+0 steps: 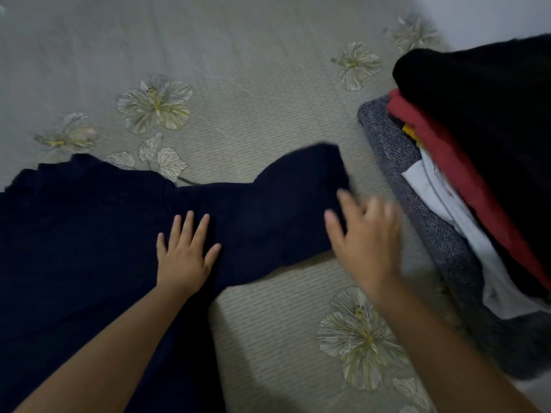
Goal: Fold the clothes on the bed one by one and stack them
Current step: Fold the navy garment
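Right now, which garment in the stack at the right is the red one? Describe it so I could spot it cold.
Start at the floral bedsheet and go to the stack of folded clothes at its right edge. The red garment lies just under the black garment on top and above a white garment. It is the only bright layer; the grey knit is at the bottom.

The flower-printed bed [253,99] carries a navy garment [89,234] and a clothes stack [477,174].
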